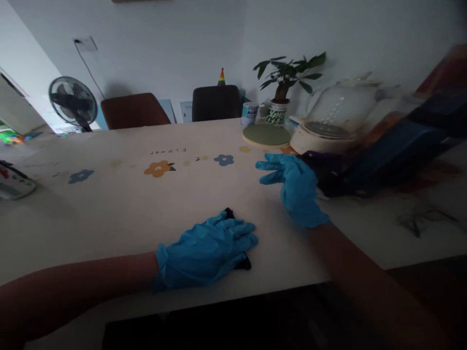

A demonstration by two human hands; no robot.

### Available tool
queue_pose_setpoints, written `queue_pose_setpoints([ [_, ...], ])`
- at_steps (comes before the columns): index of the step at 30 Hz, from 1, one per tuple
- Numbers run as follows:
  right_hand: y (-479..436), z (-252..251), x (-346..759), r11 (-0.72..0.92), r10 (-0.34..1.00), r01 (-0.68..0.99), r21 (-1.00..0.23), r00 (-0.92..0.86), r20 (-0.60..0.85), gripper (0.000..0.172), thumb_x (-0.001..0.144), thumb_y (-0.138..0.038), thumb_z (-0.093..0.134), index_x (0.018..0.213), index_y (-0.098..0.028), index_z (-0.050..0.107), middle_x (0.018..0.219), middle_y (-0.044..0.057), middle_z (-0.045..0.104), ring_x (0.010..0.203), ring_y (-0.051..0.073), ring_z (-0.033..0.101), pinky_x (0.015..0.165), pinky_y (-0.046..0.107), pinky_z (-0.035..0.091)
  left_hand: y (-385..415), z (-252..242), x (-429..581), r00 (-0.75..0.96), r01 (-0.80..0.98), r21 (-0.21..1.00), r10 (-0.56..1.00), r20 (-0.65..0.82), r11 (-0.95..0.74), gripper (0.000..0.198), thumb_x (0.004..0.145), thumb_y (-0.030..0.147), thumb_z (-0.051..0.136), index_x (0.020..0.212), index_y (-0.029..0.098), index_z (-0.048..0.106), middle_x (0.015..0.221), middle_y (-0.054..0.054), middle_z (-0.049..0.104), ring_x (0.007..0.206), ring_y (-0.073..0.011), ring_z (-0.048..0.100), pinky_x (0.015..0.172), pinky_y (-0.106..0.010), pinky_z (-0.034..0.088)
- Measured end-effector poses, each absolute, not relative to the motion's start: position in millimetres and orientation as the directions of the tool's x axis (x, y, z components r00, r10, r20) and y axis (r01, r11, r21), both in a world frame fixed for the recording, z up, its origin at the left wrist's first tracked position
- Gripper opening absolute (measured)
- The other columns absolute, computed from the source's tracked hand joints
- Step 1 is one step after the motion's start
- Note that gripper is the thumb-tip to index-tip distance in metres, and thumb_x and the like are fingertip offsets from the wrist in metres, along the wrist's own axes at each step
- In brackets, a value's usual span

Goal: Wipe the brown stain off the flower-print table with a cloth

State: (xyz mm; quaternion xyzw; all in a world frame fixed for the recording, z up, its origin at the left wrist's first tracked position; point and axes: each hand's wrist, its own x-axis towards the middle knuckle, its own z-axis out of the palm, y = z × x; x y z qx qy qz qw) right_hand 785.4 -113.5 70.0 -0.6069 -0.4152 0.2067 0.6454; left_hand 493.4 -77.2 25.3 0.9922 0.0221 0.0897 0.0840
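Note:
My left hand [209, 250], in a blue disposable glove, presses down on a black cloth [243, 263] against the white tabletop near the front edge. Its fingers lie close together over the cloth, so only dark corners show past them. My right hand [297, 187], gloved in blue too, is held up to the right with its fingers stretched out and nothing between them. Just beyond it are a dark purple item [319, 158] and a blurred dark blue object [390, 150] whose kind I cannot make out.
A glass kettle [337, 107] on a white base, a round green mat [266, 134], a can [249, 113] and a potted plant [276, 113] stand at the back right. A tin [14, 182] is at the left. Two chairs [134, 111] and a fan [73, 100] are behind the table.

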Motion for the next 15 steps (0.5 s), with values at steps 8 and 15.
queue_pose_setpoints([
  [8, -112, 67, 787, 0.208, 0.775, 0.255, -0.944, 0.546, 0.318, 0.046, 0.104, -0.071, 0.066, 0.118, -0.032, 0.086, 0.125, 0.014, 0.094, 0.094, 0.041, 0.090, 0.095, 0.065, 0.074, -35, 42, 438, 0.905, 0.404, 0.274, 0.425, 0.019, -0.873, 0.062, 0.130, 0.058, 0.046, 0.183, 0.032, 0.062, 0.194, -0.005, 0.049, 0.184, -0.0342, 0.044, 0.156, -0.054, 0.032],
  [15, -105, 63, 789, 0.272, 0.739, 0.229, -0.935, 0.573, 0.355, 0.037, 0.101, -0.060, 0.070, 0.110, -0.029, 0.086, 0.118, 0.017, 0.094, 0.084, 0.037, 0.089, 0.084, 0.059, 0.073, -31, 56, 418, 0.793, 0.597, 0.316, 0.603, -0.091, -0.737, 0.068, 0.128, 0.063, 0.044, 0.187, 0.032, 0.058, 0.198, -0.004, 0.041, 0.188, -0.0333, 0.034, 0.158, -0.058, 0.022],
])
